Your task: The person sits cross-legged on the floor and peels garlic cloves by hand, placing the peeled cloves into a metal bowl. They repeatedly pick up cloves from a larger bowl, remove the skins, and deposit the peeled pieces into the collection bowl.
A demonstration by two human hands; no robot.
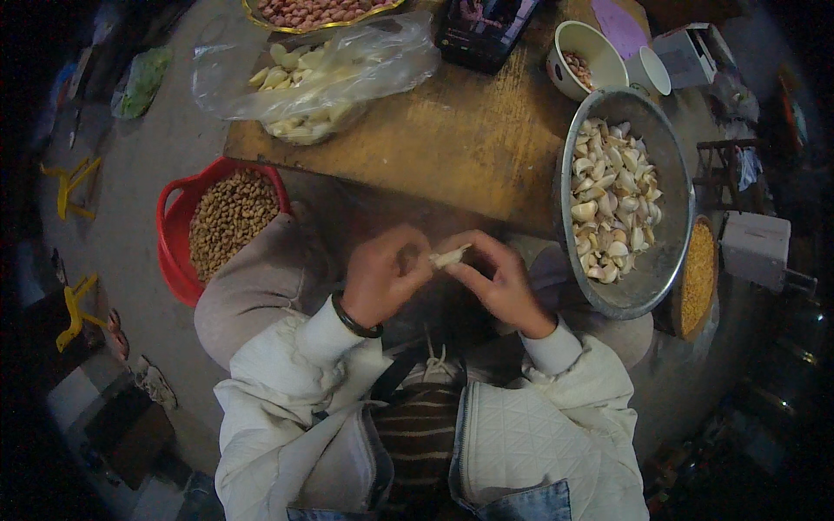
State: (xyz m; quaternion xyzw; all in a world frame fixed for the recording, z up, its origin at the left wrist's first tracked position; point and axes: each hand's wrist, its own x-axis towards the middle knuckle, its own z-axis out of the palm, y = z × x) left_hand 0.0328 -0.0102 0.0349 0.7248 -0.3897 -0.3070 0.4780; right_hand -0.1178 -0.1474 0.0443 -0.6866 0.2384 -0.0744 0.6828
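Note:
A garlic clove with loose, papery skin is pinched between the thumb and forefinger of my right hand. My left hand meets its left end with thumb and fingertips, slightly blurred. Both hands hover over my lap, just off the table's near edge. To the right, a steel basin holds many unpeeled garlic cloves. Peeled, pale cloves fill a clear plastic bag at the table's left corner.
The wooden table carries a tray of reddish peanuts, a black box and a cream bowl. Beside my left knee stands a red basket of brown pellet-like pieces. Yellow grains fill a container at right.

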